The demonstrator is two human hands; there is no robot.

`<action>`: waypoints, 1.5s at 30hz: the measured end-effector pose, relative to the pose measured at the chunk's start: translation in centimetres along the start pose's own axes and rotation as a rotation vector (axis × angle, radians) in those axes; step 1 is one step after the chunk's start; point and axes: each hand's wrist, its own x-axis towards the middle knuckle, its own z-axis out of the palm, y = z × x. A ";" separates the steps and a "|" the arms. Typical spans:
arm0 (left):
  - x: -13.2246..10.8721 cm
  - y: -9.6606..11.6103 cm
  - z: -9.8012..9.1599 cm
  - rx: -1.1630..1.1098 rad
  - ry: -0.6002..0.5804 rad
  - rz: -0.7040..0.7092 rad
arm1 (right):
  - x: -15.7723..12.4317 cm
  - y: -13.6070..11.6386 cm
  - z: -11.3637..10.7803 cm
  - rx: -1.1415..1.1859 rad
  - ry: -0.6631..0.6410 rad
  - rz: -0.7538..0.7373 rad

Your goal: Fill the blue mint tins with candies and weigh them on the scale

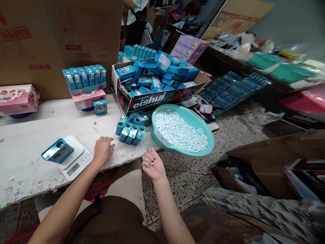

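My left hand [103, 149] rests palm down on the white table [30, 145], fingers curled, between a white kitchen scale [74, 159] and a cluster of small blue tins [132, 129]. A blue tin [58, 150] lies on the scale's plate. My right hand [152, 165] hovers palm up just off the table's front edge, fingers curled around a few small white candies. A teal basin [181, 132] filled with white candies sits just beyond my right hand, overhanging the table edge.
An open cardboard box [152, 98] of blue tins stands behind the basin. A row of blue tins on a pink box [87, 96], another pink box [17, 100] at far left. Large cartons behind. A person stands at the back. Cluttered floor and boxes at right.
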 end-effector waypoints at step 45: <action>-11.1 1.0 -3.1 0.177 0.000 0.257 | 3.7 14.2 0.4 0.002 0.382 0.547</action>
